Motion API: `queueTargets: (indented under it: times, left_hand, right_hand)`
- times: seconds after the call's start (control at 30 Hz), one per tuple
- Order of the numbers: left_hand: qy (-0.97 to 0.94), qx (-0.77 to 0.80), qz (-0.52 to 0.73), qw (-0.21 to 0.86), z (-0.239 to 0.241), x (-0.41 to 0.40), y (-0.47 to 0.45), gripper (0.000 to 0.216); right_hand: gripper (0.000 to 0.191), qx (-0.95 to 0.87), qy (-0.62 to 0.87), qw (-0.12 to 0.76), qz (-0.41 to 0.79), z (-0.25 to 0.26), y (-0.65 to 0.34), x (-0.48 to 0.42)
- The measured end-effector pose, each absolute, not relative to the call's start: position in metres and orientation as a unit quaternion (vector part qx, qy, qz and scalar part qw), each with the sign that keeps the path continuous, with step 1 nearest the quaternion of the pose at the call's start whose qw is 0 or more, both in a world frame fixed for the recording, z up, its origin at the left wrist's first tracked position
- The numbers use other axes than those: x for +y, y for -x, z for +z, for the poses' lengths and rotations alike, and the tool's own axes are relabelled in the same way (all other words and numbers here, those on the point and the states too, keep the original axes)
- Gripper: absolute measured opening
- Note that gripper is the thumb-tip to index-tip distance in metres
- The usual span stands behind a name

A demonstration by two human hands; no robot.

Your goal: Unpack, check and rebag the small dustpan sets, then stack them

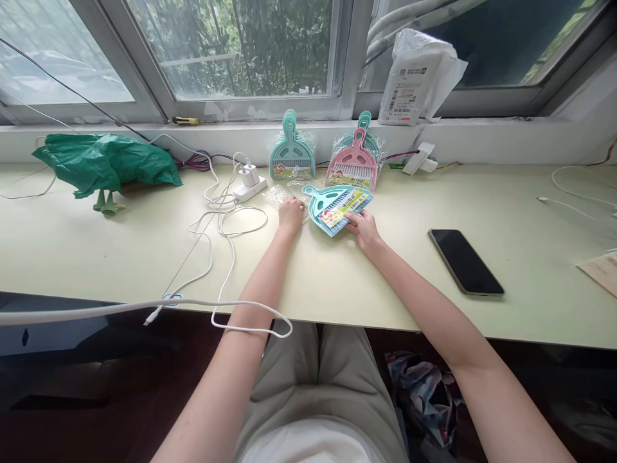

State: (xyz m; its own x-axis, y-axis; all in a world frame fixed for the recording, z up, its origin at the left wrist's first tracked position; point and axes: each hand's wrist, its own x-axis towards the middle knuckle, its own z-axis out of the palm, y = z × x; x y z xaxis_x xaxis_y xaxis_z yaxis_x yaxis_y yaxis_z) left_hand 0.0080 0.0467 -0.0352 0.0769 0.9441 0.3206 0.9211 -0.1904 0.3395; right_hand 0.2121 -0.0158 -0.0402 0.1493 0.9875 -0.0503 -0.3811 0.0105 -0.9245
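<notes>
In my right hand [364, 230] is a light-blue dustpan and brush set [322, 209] with a printed card label, gripped by its lower right edge between thumb and fingers. The set is tilted, its handle pointing left. My left hand [291, 215] rests on the table just left of it, fingers curled closed. Crumpled clear plastic [276, 194] lies right against the far side of that hand; whatever the fingers hold is hidden. Behind, a teal dustpan set [292, 153] and a pink dustpan set [355, 159], both in clear wrap, lean against the wall.
A white power strip [250, 188] and looped white cable [231, 238] lie left; the cable crosses my left forearm. A phone [465, 262] lies right. A green plastic bag [108, 161] sits far left. A white package [417, 80] and yellow-black tool [186, 121] are on the sill.
</notes>
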Motion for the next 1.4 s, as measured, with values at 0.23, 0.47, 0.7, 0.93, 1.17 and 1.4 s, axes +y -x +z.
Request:
queueTargets:
  times: [0.23,0.47,0.7,0.93,1.17,1.4]
  left_hand:
    - [-0.682,0.638,0.357,0.017,-0.036,0.050,-0.004,0.049]
    - [-0.618,0.630,0.470,-0.019,-0.034,0.052,0.000,0.051]
    - [-0.654,0.586,0.476,-0.038,-0.033,0.050,-0.008,0.044]
    - [-0.686,0.557,0.468,-0.032,-0.033,0.048,-0.013,0.039]
    - [-0.749,0.485,0.453,0.006,-0.029,0.041,-0.023,0.031]
    - [-0.571,0.584,0.576,0.033,-0.009,0.024,-0.028,0.045]
  right_hand:
    - [0.014,-0.344,0.436,0.620,0.554,-0.033,-0.223,-0.014]
    - [0.020,-0.405,0.405,0.576,0.583,-0.022,-0.234,-0.015]
    - [0.020,-0.407,0.442,0.583,0.546,-0.029,-0.229,-0.014]
    - [0.019,-0.407,0.444,0.591,0.536,-0.033,-0.227,-0.013]
    - [0.026,-0.440,0.426,0.562,0.556,-0.035,-0.220,-0.014]
    - [0.028,-0.393,0.402,0.621,0.547,-0.036,-0.218,-0.016]
